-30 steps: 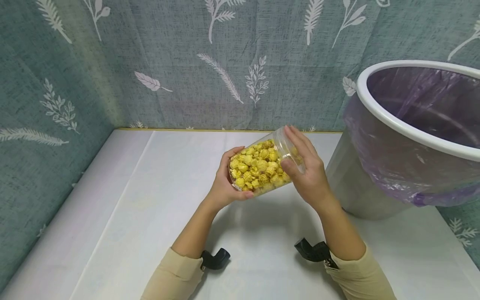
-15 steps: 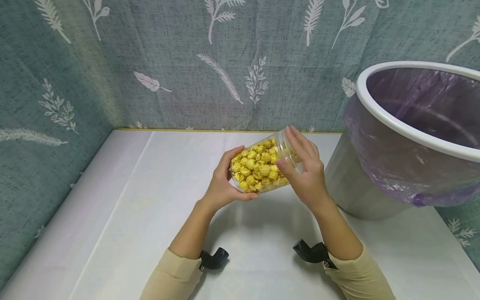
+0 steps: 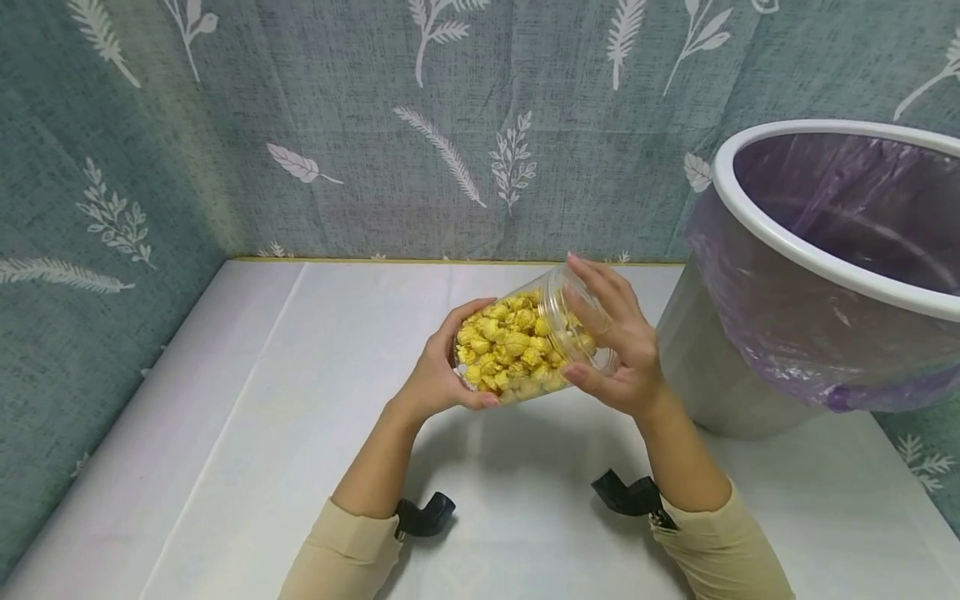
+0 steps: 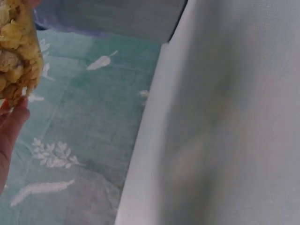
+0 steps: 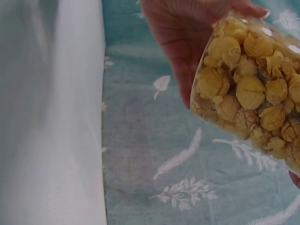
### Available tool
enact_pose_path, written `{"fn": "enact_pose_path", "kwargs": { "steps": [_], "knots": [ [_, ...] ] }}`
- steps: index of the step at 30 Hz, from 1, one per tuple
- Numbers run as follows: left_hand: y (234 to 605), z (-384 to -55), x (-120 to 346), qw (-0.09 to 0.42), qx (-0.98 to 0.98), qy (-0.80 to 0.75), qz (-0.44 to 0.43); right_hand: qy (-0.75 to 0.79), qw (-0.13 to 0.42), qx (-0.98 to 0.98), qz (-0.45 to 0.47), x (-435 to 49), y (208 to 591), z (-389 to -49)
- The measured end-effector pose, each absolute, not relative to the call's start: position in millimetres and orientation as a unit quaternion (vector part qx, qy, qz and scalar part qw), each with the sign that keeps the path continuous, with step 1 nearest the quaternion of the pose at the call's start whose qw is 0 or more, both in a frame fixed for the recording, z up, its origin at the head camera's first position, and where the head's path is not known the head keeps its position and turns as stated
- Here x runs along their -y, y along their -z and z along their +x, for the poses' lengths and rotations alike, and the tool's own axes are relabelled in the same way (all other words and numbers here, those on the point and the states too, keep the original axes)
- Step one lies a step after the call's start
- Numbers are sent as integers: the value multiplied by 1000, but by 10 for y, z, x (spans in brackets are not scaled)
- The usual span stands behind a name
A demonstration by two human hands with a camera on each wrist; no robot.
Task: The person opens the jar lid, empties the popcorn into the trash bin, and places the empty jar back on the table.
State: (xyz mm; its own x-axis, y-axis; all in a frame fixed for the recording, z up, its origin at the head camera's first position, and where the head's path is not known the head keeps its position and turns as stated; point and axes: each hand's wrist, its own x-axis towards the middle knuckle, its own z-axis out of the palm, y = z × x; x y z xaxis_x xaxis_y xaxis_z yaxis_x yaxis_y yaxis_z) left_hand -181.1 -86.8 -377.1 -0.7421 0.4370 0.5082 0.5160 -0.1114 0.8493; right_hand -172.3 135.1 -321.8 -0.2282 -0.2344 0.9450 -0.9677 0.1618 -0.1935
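Observation:
A clear jar of yellow popcorn (image 3: 510,346) is held tilted above the white table, its clear lid (image 3: 557,312) facing up and right. My left hand (image 3: 442,371) grips the base end, thumb along the near side and fingers round the far side. At the other end my right hand (image 3: 618,342) holds the lid, thumb on its near edge and fingers spread over the top. The right wrist view shows the popcorn jar (image 5: 253,89) close up, with the left hand (image 5: 187,37) behind its base. In the left wrist view only part of the jar (image 4: 16,51) shows.
A grey bin (image 3: 720,358) with a white rim and a purple plastic liner (image 3: 787,350) stands at the right, close to my right forearm. Green leaf-patterned cloth (image 3: 337,125) hangs behind and at the left of the white table (image 3: 315,400).
The jar has dropped slightly and shifted a little left. My right hand has turned on the lid, its thumb now lower and its fingers more spread. The left hand keeps its grip.

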Motion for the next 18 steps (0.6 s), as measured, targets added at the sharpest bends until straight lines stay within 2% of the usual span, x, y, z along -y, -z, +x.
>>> {"fn": "enact_pose_path", "kwargs": {
  "steps": [3, 7, 15, 18],
  "knots": [
    [3779, -1832, 857, 21, 654, 673, -345, -444, 390, 650, 477, -1381, 3226, -1759],
    [3821, -1829, 835, 57, 638, 692, -333, -450, 346, 691, 448, -1395, 3255, -1737],
    [3858, -1881, 795, 133, 646, 665, -352, -526, 222, 777, 266, -1358, 3241, -1621],
    [3868, -1894, 778, 163, 647, 653, -359, -547, 194, 786, 215, -1345, 3227, -1602]
  ]
}}
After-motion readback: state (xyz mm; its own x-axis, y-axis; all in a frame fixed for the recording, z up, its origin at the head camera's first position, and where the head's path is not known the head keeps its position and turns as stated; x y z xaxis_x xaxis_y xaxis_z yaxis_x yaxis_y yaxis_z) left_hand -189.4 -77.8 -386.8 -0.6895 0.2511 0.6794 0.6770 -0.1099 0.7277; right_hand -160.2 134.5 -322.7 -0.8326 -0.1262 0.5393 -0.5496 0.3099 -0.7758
